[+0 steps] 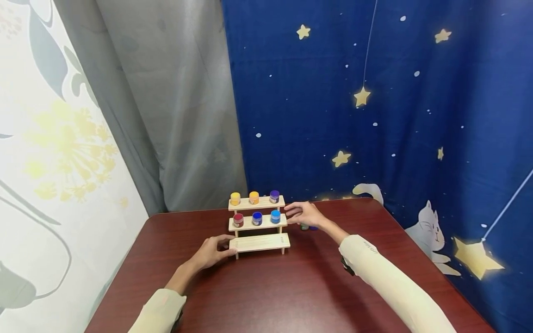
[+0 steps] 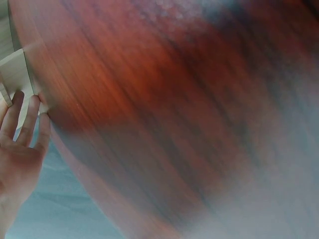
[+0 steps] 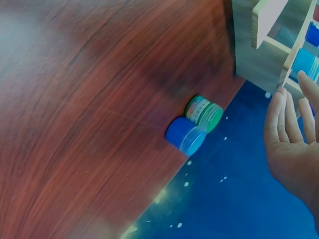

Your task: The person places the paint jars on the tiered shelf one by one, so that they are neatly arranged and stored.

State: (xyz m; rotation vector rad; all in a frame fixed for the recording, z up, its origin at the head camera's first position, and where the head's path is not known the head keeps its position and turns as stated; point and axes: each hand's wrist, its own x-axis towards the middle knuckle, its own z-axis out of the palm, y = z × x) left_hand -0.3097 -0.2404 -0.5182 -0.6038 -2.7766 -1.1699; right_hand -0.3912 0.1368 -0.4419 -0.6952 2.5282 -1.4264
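A three-step wooden stand [image 1: 260,242] stands on the table. Its top step carries a yellow paint jar [image 1: 235,199], an orange one [image 1: 254,198] and a purple one [image 1: 274,196]. On the middle step are a dark red jar [image 1: 238,220], a dark blue jar [image 1: 257,218] and a light blue jar [image 1: 275,216]. My left hand [image 1: 213,252] touches the left end of the bottom step, its fingers extended in the left wrist view. Beside the stand's right end, my right hand [image 1: 306,214] has loosely bent fingers and holds nothing visible.
A green jar [image 3: 204,113] and a blue jar [image 3: 185,135] stand side by side on the reddish-brown table [image 1: 266,296], right of the stand and partly behind my right hand in the head view. Grey and blue curtains [image 1: 291,115] hang behind the table.
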